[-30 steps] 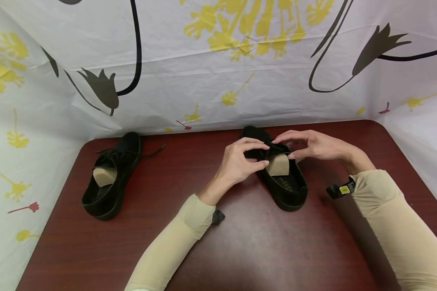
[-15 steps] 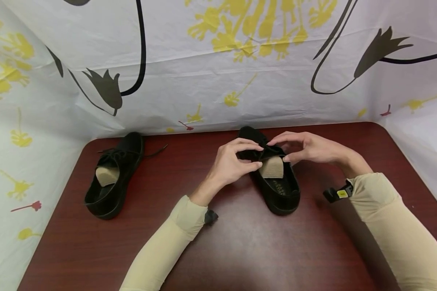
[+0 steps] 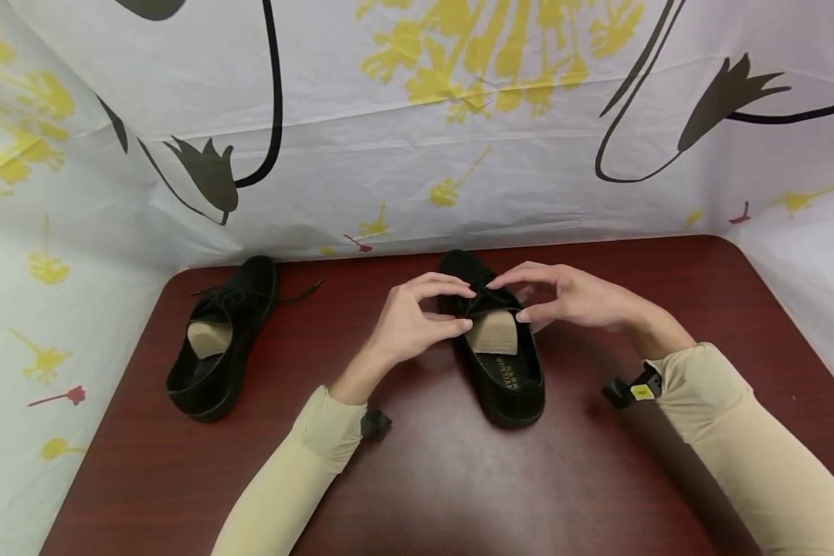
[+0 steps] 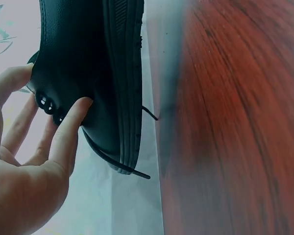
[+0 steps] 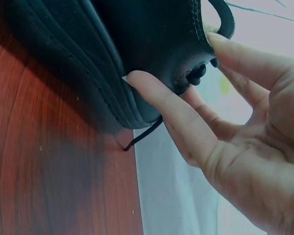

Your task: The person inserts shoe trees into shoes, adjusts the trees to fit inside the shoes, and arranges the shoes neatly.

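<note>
Second black shoe (image 3: 221, 337) at table's (image 3: 459, 479) left, floral-print sheet (image 3: 417, 123) behind

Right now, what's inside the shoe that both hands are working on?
Inside the black shoe a tan stuffing block fills the opening, and a printed insole shows behind it. The toe interior is hidden under the upper, the left hand and the right hand.

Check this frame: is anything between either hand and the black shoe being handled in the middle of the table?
Nothing visible. The left hand and right hand both already touch the shoe at its lace area, thumbs on its sides. The other shoe sits apart, to the left on the table.
</note>
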The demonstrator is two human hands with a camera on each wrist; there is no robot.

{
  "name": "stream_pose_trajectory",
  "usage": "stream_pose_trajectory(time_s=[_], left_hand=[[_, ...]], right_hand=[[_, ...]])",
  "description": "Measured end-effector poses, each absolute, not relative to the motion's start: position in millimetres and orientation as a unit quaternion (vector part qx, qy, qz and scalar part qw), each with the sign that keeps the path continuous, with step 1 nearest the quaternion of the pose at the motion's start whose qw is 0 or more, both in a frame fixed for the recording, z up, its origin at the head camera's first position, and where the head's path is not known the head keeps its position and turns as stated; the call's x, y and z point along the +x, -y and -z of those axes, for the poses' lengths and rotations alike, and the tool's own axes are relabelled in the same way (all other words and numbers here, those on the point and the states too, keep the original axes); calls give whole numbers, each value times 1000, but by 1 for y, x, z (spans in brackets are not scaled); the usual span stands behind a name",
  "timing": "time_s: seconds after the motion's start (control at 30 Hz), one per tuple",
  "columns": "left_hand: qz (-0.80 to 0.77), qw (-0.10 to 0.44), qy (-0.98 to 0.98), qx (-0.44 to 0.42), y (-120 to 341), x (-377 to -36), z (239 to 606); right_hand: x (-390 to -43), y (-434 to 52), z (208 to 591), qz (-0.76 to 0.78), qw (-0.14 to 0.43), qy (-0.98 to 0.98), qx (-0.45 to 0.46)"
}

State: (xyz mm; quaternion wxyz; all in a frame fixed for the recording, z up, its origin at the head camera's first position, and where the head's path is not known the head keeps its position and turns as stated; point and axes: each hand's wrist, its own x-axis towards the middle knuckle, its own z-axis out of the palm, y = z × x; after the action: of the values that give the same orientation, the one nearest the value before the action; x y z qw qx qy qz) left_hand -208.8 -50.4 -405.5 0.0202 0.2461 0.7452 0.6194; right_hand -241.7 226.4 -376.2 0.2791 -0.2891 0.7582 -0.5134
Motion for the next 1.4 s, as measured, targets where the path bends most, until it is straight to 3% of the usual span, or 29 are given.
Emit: stream_pose_trajectory(time_s=[0.63,1.4], left_hand=[[-644,32,-721,255,99,-195,395],[-607,46,-755,246,155,-188,395]], right_hand=[[-223,-178,360,541,278,-737,-295],[-212,-120,368,561,276,-738,-253]])
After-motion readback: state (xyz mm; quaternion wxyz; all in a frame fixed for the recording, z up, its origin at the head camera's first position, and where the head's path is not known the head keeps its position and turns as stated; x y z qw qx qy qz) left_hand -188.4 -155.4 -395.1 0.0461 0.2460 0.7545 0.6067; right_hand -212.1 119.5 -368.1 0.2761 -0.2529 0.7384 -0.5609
